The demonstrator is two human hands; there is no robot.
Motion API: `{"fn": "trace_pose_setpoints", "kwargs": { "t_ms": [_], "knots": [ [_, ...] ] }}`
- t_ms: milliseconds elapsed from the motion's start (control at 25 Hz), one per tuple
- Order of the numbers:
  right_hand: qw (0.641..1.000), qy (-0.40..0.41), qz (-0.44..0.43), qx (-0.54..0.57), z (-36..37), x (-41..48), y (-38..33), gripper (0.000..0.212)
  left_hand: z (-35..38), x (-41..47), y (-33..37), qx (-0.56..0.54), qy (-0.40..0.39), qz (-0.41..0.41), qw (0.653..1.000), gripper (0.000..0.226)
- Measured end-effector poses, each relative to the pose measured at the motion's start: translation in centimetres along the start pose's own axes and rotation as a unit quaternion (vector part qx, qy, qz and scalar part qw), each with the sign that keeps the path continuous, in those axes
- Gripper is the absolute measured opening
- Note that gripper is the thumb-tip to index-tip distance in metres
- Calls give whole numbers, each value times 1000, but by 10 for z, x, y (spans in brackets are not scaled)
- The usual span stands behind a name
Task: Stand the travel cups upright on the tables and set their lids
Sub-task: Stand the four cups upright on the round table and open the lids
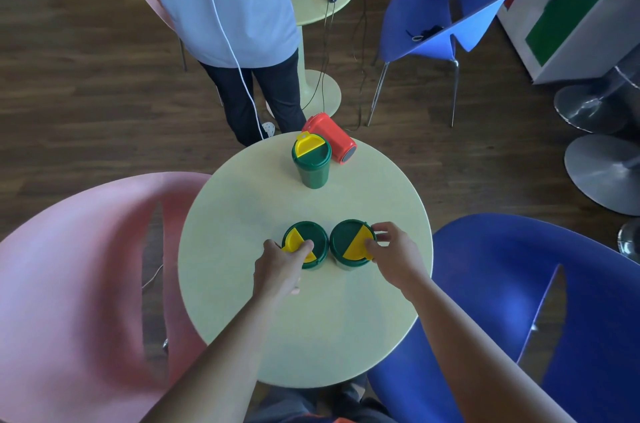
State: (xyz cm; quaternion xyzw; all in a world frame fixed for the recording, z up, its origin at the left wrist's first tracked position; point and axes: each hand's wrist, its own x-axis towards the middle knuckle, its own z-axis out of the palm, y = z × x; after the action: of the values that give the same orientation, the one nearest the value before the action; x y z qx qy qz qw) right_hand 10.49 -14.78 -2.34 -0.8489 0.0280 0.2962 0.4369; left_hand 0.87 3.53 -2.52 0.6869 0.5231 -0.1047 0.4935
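Two green travel cups with green-and-yellow lids stand upright side by side near the middle of the round pale table [242, 301]. My left hand [280, 266] presses its fingers on the yellow flap of the left cup [308, 235]. My right hand [393, 254] pinches the yellow flap at the rim of the right cup [346, 239]. A third green cup [311, 166] stands upright at the far side, its yellow flap raised. Beside it a red cup [332, 138] lies on its side.
A pink chair [79, 266] is on the left and a blue chair [519, 301] on the right of the table. A person [235, 24] stands just beyond it. Behind is a second round table [311, 10] with black handles and cords, and another blue chair [450, 6].
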Motion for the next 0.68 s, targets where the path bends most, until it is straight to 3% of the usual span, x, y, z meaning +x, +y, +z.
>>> {"fn": "trace_pose_setpoints", "kwargs": {
  "t_ms": [160,320,480,680],
  "knots": [
    [1000,-7,3,-3,-2,1,0,30,-4,2,2,46,0,22,999,63],
    [1000,-9,9,-13,-5,7,-7,30,-21,9,8,171,66,79,980,71],
    [999,1,9,-32,-13,24,-29,26,-42,22,33,223,116,123,960,62],
    [999,10,-8,-42,-15,55,-65,20,-54,54,83,232,94,200,947,41]
  ]
}}
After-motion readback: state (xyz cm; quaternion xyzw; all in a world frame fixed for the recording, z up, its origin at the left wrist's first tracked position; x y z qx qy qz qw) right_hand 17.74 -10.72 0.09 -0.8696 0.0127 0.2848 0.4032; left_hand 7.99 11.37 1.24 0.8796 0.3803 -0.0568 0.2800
